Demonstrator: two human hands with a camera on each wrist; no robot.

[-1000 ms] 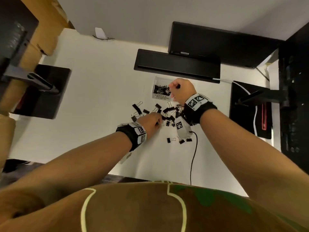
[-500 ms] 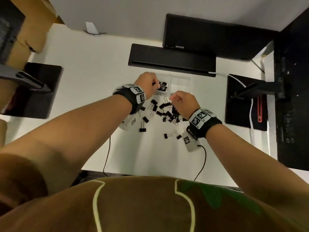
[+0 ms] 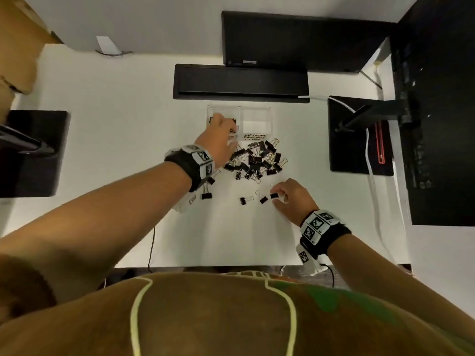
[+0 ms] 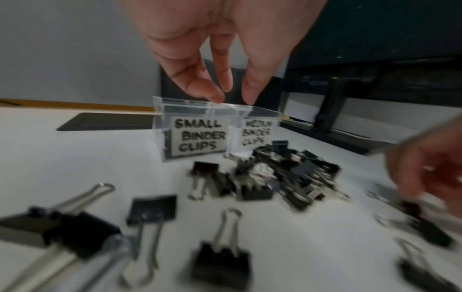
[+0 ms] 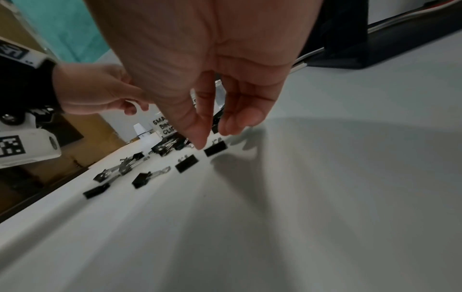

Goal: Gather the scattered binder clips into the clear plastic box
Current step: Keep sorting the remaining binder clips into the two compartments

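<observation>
Left hand [image 3: 220, 140]: moved over the clear plastic box [image 3: 257, 116]. Right hand [image 3: 291, 195]: dropped from pile to stray binder clip [image 3: 274, 196] nearer the worktop's front edge.

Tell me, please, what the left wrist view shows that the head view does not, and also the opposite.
Only the left wrist view: the label "SMALL BINDER CLIPS" can be read in full, and the left hand has straight fingers over the box rim and holds nothing.

Only the head view: the keyboard, the monitor, both wristbands, and three loose clips beside the right hand, which is sharp here.

Both views: the clear box with two compartments, the pile of clips in front of it, and the white desk.
</observation>
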